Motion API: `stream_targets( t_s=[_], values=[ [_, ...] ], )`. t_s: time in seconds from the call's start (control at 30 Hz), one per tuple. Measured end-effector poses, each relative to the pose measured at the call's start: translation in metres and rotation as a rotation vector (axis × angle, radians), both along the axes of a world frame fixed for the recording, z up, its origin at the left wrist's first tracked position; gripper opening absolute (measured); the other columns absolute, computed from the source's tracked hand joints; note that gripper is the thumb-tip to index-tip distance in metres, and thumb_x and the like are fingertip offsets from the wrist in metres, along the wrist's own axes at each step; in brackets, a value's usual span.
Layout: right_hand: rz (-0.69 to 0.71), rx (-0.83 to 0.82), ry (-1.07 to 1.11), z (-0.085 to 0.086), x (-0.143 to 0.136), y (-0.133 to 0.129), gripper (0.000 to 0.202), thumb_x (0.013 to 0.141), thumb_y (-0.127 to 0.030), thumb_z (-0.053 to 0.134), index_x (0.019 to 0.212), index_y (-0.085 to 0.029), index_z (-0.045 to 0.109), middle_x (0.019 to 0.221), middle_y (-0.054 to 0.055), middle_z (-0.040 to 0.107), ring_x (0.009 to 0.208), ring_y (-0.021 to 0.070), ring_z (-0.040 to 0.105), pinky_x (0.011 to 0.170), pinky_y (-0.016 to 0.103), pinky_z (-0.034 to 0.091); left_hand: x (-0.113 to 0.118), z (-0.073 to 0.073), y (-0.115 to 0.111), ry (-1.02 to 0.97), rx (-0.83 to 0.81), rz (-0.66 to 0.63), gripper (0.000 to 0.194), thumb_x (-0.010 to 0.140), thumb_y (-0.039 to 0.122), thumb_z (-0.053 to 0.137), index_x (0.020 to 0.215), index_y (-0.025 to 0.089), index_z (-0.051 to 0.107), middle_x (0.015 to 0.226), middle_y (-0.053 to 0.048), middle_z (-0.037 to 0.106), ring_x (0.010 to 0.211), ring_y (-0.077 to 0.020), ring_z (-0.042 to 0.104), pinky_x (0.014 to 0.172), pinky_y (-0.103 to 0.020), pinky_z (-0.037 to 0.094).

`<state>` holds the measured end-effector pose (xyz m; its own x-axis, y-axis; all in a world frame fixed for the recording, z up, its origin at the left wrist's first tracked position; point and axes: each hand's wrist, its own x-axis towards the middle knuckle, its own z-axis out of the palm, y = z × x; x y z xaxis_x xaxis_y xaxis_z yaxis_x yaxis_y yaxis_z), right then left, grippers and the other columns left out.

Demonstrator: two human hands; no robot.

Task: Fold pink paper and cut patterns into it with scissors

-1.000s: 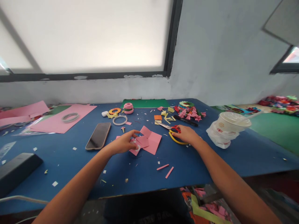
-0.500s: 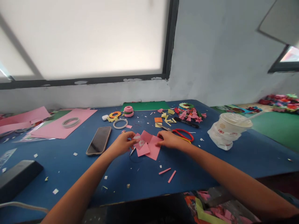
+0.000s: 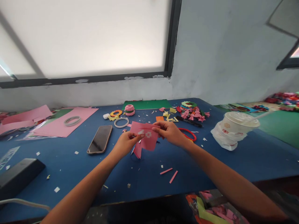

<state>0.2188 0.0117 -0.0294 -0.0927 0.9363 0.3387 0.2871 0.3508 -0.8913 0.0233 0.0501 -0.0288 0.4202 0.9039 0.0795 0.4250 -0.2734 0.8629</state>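
Note:
A pink paper piece (image 3: pixel 150 143) with white marks is held up between both hands over the blue table. My left hand (image 3: pixel 128 142) pinches its left side between thumb and fingers. At the upper right edge, my right hand (image 3: pixel 168 132) grips the same paper with thumb and fingers. A second, folded pink part (image 3: pixel 137 151) hangs below on the left; whether it is joined to the first cannot be made out. Red-handled scissors (image 3: pixel 188 134) lie partly hidden behind my right hand. Two narrow pink strips (image 3: pixel 173 176) rest nearer the table's front edge.
A phone (image 3: pixel 100 140) and a tape roll (image 3: pixel 121 122) lie to the left. Pink sheets (image 3: pixel 63 127) are farther left. A wrapped cup (image 3: pixel 230 130) stands at the right. Paper flowers (image 3: pixel 196 114), a black marker (image 3: pixel 189 121) and a green sheet (image 3: pixel 147 105) are toward the back.
The pink paper has been raised and turned, so its white-marked face shows more. My right hand has shifted slightly up and now covers more of the scissors.

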Motion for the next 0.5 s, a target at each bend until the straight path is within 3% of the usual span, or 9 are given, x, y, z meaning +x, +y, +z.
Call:
stream_targets(
  t_s=[0.2,0.37,0.5],
  values=[
    [0.092,-0.064,0.171,-0.003,-0.007,-0.004,0.037,0.071,-0.049,0.061,0.085,-0.015,0.058,0.059,-0.005,0.051,0.048,0.0065,0.046,0.047,0.020,0.038,0.010,-0.005,-0.008,-0.283,-0.154,0.012,0.034,0.065,0.046,0.066,0.068,0.012,0.063,0.056,0.000,0.058,0.047,-0.0087,0.046,0.043,-0.020,0.030],
    [0.014,-0.057,0.208,-0.001,-0.016,-0.013,0.032,0.068,-0.046,0.065,0.077,-0.016,0.060,0.063,-0.003,0.055,0.054,0.0081,0.052,0.053,0.021,0.044,0.015,-0.006,-0.016,-0.512,-0.137,0.064,0.031,0.062,0.038,0.071,0.080,0.013,0.066,0.074,-0.004,0.067,0.064,-0.0144,0.059,0.057,-0.023,0.043],
    [-0.028,-0.050,0.275,0.001,-0.020,-0.017,0.029,0.067,-0.044,0.066,0.071,-0.017,0.059,0.061,-0.003,0.057,0.056,0.0088,0.055,0.057,0.022,0.048,0.015,-0.005,-0.018,-0.530,-0.110,0.097,0.038,0.062,0.039,0.071,0.090,0.014,0.065,0.084,-0.006,0.068,0.072,-0.0175,0.061,0.060,-0.024,0.045]
  ],
)
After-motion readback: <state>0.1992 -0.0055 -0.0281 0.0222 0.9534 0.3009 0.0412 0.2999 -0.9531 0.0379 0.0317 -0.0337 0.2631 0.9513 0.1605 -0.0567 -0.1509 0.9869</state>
